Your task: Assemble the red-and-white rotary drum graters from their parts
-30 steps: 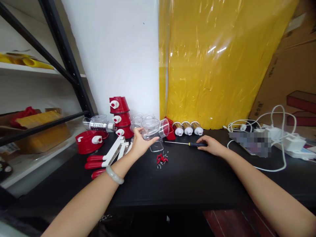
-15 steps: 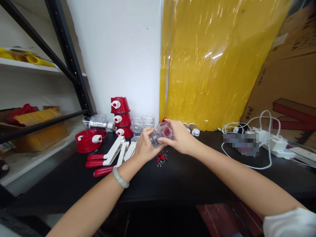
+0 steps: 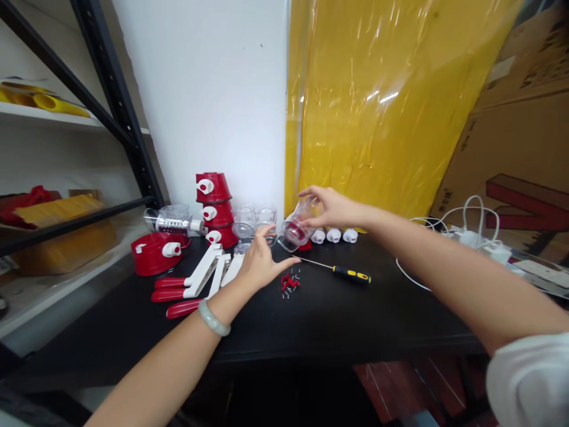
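Note:
My right hand (image 3: 329, 207) grips a clear plastic housing (image 3: 293, 232) by its upper side, tilted over the back of the black table; red shows through it. My left hand (image 3: 261, 265) is apart from the housing, thumb and fingers spread, holding nothing. Between the hands and the table's front edge lie small red plastic parts (image 3: 288, 282) with several loose screws around them. A screwdriver (image 3: 351, 274) with a black and yellow handle lies to their right. White crank arms with red grips (image 3: 189, 292) lie left of my left hand.
Red bases (image 3: 217, 188) stand stacked by the wall, beside clear cups (image 3: 265, 214). Another red base (image 3: 153, 255) and a clear housing with a grater drum (image 3: 173, 220) sit left. White-capped drums (image 3: 333, 235) line the back; white cables (image 3: 482, 222) lie right.
My left hand has let go of the clear plastic housing and opened. My right hand has carried it back and up. The screwdriver and white-capped drums are now uncovered.

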Demonstrator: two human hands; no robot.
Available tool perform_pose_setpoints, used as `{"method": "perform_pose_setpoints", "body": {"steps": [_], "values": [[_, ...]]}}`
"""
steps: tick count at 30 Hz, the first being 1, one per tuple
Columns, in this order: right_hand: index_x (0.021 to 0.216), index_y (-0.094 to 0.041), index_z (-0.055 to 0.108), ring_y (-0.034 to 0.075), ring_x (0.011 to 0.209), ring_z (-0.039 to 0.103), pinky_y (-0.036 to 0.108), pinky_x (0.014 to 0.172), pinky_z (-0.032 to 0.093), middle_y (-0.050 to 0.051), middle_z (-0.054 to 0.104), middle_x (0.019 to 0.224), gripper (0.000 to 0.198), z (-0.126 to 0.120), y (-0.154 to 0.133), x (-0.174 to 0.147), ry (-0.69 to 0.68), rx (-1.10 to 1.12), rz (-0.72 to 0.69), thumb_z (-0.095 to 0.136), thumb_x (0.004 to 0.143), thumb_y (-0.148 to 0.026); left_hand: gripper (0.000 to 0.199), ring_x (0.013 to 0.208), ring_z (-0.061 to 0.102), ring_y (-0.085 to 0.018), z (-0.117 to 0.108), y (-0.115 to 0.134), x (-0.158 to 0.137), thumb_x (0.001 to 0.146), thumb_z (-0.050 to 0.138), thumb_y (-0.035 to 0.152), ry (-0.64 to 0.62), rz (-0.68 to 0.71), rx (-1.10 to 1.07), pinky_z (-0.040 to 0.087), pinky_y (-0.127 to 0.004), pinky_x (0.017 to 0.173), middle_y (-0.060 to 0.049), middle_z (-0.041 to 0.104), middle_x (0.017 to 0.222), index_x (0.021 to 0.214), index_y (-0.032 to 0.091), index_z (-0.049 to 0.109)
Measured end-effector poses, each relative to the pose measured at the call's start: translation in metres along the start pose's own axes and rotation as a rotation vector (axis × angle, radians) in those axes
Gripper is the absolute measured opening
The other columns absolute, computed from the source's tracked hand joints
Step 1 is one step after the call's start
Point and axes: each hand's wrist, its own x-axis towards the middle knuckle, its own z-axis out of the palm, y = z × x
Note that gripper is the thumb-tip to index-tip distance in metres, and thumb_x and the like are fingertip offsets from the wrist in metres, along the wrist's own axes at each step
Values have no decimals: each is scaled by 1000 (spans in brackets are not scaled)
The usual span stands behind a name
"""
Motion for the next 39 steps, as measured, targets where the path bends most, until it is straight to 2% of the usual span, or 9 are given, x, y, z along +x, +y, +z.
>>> {"method": "perform_pose_setpoints", "body": {"steps": [5,9,13,19,23,26,29,35,39], "values": [[120,-21,66,27,94,66,51,93,50,5,69,103,74,-82,77,14,-209,-85,37,90,52,-35,66,103,65,-28,-3,-9,2,80,68,49,-148,-61,89,56,-46,85,-14,57,117,130,19,35],[108,-16,70,19,80,68,42,85,52,4,70,98,58,-106,138,8,-322,-258,162,88,54,-26,50,103,64,-28,0,-13,2,84,63,43,-214,-65,109,55,-44,84,-12,60,112,124,19,44],[94,-5,71,14,77,66,36,85,47,6,69,85,28,-88,169,-8,-296,-288,520,77,67,-13,38,104,63,-28,1,-14,3,86,59,41,-270,-55,127,53,-44,87,-10,62,109,117,19,52],[102,-6,68,19,91,65,35,87,48,11,68,95,30,-55,191,-21,-357,-344,651,76,74,-12,27,103,63,-27,-5,-10,5,89,55,41,-359,-106,200,52,-42,87,-8,63,106,106,20,60],[122,-15,58,21,104,62,42,87,53,10,60,121,35,-44,207,-20,-506,-440,674,60,92,-34,29,102,62,-26,-11,-12,8,91,51,42,-391,-125,302,51,-38,85,-8,63,107,108,20,60],[125,-16,56,21,105,61,43,88,54,10,59,124,37,-39,217,-18,-572,-499,671,58,93,-36,30,103,63,-27,-22,-15,15,92,49,41,-399,-151,468,51,-37,83,-10,65,108,110,19,60],[124,-16,56,21,105,61,43,88,54,9,59,124,37,-36,224,-19,-581,-517,660,57,93,-36,29,97,66,-30,-38,-21,24,93,47,37,-421,-281,660,52,-38,78,-13,67,105,110,17,60],[136,-9,52,22,103,62,33,83,47,19,61,122,55,-37,224,-28,-521,-523,641,60,81,-3,35,95,69,-35,-68,-45,34,93,42,34,-519,-599,880,53,-43,77,-21,70,101,112,12,61],[137,-5,52,27,114,57,36,90,42,26,55,128,56,-41,209,-25,-394,-545,571,57,80,-5,42,106,66,-37,-74,-54,35,86,54,46,-662,-673,868,52,-43,84,-23,69,110,109,13,66]]}}
